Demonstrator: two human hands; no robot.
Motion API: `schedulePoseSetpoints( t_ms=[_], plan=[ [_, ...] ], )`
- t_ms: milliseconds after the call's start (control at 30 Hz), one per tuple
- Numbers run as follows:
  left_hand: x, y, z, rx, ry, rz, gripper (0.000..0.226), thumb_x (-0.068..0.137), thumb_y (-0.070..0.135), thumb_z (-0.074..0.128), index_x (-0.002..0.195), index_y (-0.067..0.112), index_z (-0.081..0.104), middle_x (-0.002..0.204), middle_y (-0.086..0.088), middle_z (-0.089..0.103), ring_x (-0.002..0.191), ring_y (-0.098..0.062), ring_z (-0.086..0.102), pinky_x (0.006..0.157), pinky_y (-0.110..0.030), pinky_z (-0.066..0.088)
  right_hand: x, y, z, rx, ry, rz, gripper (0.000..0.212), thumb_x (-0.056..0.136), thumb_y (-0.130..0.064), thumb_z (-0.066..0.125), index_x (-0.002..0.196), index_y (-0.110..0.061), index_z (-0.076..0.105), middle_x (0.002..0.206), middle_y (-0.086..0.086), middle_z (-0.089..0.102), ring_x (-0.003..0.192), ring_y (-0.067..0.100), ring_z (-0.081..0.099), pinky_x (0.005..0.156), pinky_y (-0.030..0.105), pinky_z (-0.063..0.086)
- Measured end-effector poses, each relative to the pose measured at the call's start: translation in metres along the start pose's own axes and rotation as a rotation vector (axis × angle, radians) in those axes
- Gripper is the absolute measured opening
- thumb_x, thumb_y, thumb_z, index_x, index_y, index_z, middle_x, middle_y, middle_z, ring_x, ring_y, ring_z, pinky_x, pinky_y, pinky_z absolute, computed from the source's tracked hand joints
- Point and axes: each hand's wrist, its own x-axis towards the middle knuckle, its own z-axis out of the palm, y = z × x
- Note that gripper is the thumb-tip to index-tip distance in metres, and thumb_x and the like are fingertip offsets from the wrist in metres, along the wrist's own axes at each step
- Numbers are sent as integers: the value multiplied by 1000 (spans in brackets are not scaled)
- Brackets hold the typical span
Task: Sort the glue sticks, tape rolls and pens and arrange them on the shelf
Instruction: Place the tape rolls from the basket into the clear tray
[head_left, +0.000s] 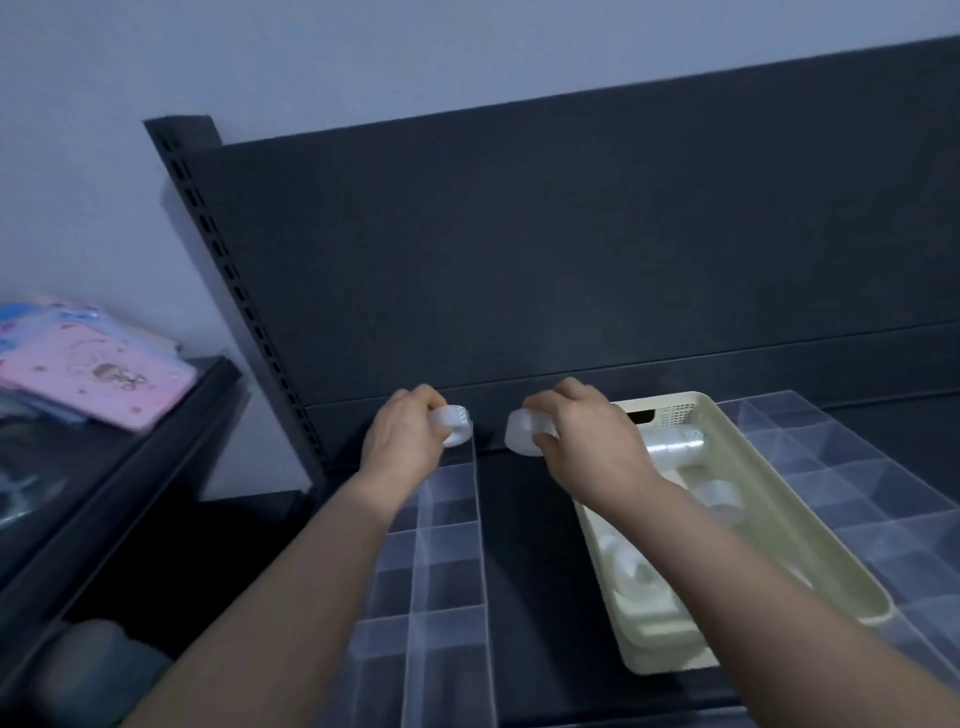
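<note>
My left hand (402, 439) grips a clear tape roll (457, 426) above the far end of the clear divider organiser (452, 571) on the dark shelf (524, 545). My right hand (582, 441) grips a second clear tape roll (524, 431) over the bare shelf strip, just left of the cream basket (810, 525). Inside the basket lie several more clear tape rolls (675, 441), partly hidden by my right forearm.
A second clear divider organiser (852, 483) stands right of the basket. The shelf's dark back panel (571, 249) rises close behind my hands. At the left, a lower shelf (171, 447) holds pink and blue packets (88, 374).
</note>
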Motion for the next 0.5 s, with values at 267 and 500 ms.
schedulePoseSetpoints(
  t_ms=[267,500],
  plan=[
    [40,-26,29,302,-160,109,21,89,17,58,105,27,67,108,2,61,106,-20,50,83,-33,46,24,-10,27,-50,-77,43,39,92,-21,54,131,-28,53,119,-3,53,111,21,46,88,33,42],
    [44,-38,35,272,-153,174,24,90,21,59,114,22,64,108,0,67,106,-21,52,84,-35,49,41,-27,41,-53,-131,55,36,91,-19,54,126,-26,56,116,-1,53,111,23,48,84,33,44]
  ],
)
